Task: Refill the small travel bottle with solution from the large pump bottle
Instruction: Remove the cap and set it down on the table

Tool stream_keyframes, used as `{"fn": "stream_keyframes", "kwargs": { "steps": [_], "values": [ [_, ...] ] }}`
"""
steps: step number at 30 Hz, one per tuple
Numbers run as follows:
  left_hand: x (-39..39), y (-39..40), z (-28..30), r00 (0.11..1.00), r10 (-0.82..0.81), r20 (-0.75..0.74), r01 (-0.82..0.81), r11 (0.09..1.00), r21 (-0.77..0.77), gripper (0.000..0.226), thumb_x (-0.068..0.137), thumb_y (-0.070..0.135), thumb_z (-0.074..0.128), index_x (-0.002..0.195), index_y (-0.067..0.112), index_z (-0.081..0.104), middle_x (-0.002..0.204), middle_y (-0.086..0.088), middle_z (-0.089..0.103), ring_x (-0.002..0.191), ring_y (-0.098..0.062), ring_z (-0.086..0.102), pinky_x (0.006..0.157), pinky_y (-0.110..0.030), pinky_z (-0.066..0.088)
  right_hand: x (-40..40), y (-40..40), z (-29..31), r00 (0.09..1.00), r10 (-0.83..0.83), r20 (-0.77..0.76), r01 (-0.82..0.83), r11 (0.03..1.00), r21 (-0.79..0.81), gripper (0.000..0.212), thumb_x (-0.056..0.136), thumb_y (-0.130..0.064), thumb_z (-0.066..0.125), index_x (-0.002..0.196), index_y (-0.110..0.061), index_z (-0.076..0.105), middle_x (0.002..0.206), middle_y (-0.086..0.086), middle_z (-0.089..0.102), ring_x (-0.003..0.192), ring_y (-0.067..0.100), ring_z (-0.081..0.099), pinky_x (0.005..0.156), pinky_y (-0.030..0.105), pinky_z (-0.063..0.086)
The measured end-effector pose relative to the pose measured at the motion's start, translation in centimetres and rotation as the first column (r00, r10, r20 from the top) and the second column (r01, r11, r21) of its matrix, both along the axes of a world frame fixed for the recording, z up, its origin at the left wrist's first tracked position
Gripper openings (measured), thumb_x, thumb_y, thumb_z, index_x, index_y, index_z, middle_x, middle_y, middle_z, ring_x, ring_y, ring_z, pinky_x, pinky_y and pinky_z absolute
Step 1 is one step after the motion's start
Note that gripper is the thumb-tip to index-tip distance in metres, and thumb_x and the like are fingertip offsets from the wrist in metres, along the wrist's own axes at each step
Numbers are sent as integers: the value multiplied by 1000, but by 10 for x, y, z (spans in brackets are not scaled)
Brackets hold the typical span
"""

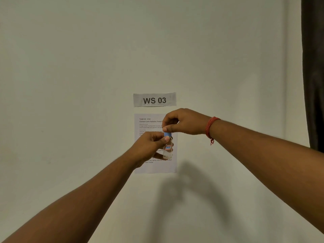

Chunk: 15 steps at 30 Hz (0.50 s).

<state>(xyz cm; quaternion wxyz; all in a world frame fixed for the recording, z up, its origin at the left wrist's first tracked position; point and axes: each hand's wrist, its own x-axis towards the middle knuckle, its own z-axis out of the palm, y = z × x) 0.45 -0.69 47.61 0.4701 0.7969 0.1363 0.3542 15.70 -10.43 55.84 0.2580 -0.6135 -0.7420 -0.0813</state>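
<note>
At the centre of the frame, the left hand (150, 146) curls around a small clear travel bottle (168, 149), holding it upright before a printed task sheet (150, 165) on the wall. The right hand (182, 122) pinches its blue cap (167, 134) from above.

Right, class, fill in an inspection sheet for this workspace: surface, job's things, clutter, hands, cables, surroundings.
Surface: nothing seen; only a pale wall is behind the hands.
Job's things: small clear travel bottle, upright, blue cap on top; large pump bottle not in view.
Clutter: nothing seen.
Hands: left hand grips the bottle's body; right hand pinches the cap; red thread bracelet on the right wrist.
Cables: nothing seen.
Surroundings: "WS 03" sign, instruction sheet below it, dark curtain at right.
</note>
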Motion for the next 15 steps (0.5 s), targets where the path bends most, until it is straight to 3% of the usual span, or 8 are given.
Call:
{"fn": "stream_keyframes", "kwargs": {
  "steps": [4, 12, 15],
  "values": [
    [0, 0, 0, 1000, 4, -4, -4, 1000, 15, 26, 102, 26, 56, 113, 9, 72, 106, -12, 75, 99, -25, 73, 74, -38, 64, 1, 1, 0, 1000, -11, 24, 11, 1000, 2, 15, 91, -32, 67, 102, -22, 71, 98, -8, 72, 94, 8, 65, 87, 29, 53],
    [0, 3, -2, 1000, 1, 1, -1, 1000, -4, 28, 101, 28, 57, 114, 9, 73, 105, -13, 75, 98, -26, 74, 76, -41, 64, 1, -2, 2, 999, 44, 5, -44, 998, -47, 22, 94, -21, 63, 115, -23, 67, 107, -14, 68, 99, 0, 63, 85, 14, 50],
    [-1, 3, -2, 1000, 1, 5, -1, 1000, -1, 27, 101, 26, 57, 114, 8, 72, 106, -14, 75, 99, -26, 73, 77, -43, 64, 0, 0, 0, 1000, 6, -7, -6, 1000, -11, 17, 91, -33, 67, 105, -24, 70, 102, -10, 71, 98, 6, 65, 89, 27, 53]
  ]
}}
